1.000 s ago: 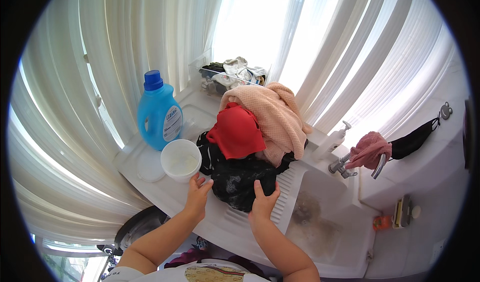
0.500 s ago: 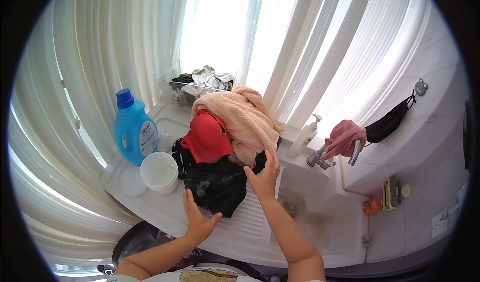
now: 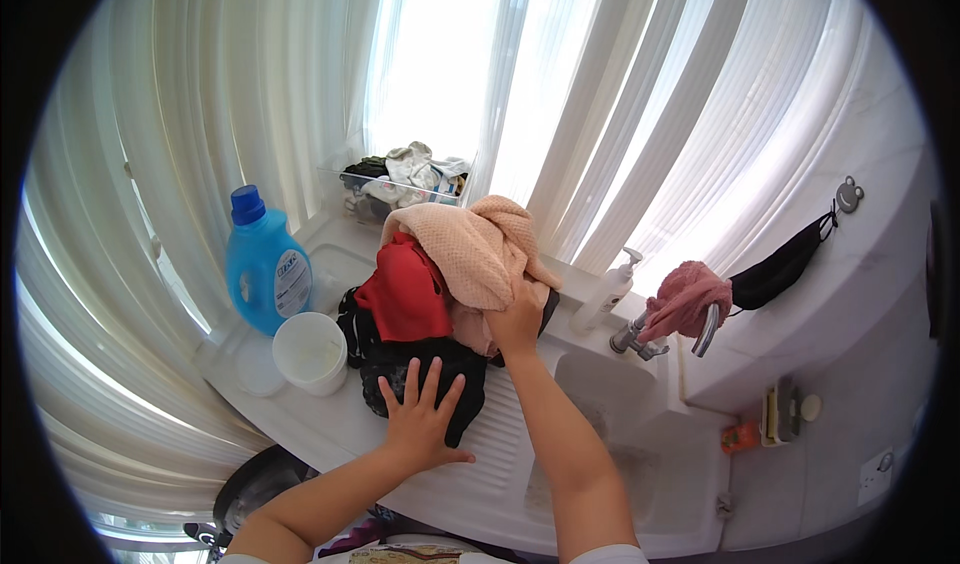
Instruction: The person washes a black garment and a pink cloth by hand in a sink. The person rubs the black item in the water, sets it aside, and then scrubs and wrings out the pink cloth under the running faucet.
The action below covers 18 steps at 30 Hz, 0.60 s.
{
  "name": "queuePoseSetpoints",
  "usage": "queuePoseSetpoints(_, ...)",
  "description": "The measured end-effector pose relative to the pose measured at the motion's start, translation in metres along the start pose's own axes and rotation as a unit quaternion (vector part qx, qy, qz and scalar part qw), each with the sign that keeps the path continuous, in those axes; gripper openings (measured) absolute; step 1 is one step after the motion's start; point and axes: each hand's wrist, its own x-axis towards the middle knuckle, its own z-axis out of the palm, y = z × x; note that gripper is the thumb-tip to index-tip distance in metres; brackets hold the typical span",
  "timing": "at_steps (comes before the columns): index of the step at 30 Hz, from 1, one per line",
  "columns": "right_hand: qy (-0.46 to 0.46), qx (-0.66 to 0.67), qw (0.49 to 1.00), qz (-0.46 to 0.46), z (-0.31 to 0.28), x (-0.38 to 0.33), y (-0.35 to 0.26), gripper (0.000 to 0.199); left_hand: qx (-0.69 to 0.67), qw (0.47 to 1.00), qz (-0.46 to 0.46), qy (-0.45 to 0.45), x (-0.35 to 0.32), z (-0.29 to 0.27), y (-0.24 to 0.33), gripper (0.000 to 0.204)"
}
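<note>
left hand (image 3: 420, 419): grip spread flat on black garment (image 3: 425, 369) | right hand (image 3: 517, 319): grip pinching peach towel (image 3: 480, 249) | white cup (image 3: 311, 352) beside pile

A white ribbed washboard counter (image 3: 500, 464) fills the lower centre, carrying a laundry pile (image 3: 440, 304) at mid-frame, with a white cup (image 3: 310, 352) and blue detergent bottle (image 3: 262, 264) at left.

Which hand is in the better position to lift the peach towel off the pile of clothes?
Probably the right hand. It already touches the lower edge of the peach towel on top of the pile. The left hand lies flat, fingers spread, on the black garment at the near side, farther from the towel.
</note>
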Motion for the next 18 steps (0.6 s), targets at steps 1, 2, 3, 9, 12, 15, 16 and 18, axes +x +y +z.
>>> queuePoseSetpoints(1,0.052,0.059,0.997,-0.002,-0.019,-0.004,-0.016,0.055,-0.011,1.000,-0.006,0.023,0.006,0.003,0.001,0.114)
queuePoseSetpoints(2,0.083,0.104,0.991,-0.006,-0.037,-0.002,-0.033,0.051,-0.015,0.999,-0.015,0.045,0.009,0.004,0.002,0.116)
queuePoseSetpoints(3,0.088,0.176,0.980,0.035,-0.060,-0.002,-0.045,0.051,-0.024,0.997,-0.019,0.065,0.013,0.011,0.003,0.118)
queuePoseSetpoints(9,0.136,0.403,0.902,0.070,-0.183,-0.021,-0.053,0.051,-0.062,0.969,-0.026,0.239,0.028,0.029,0.019,0.127)
queuePoseSetpoints(12,0.151,0.408,0.897,0.084,-0.234,-0.053,-0.036,0.053,-0.118,0.939,0.037,0.322,0.066,0.028,0.035,0.125)
queuePoseSetpoints(15,0.202,0.415,0.881,0.104,-0.285,-0.089,-0.021,0.055,-0.095,0.927,0.025,0.363,0.118,0.037,0.050,0.114)
queuePoseSetpoints(16,0.224,0.417,0.874,0.109,-0.301,-0.101,-0.015,0.056,-0.114,0.931,0.048,0.343,0.126,0.036,0.060,0.105)
queuePoseSetpoints(18,0.260,0.434,0.855,0.119,-0.328,-0.120,-0.002,0.057,-0.143,0.938,0.088,0.302,0.134,0.034,0.079,0.088)
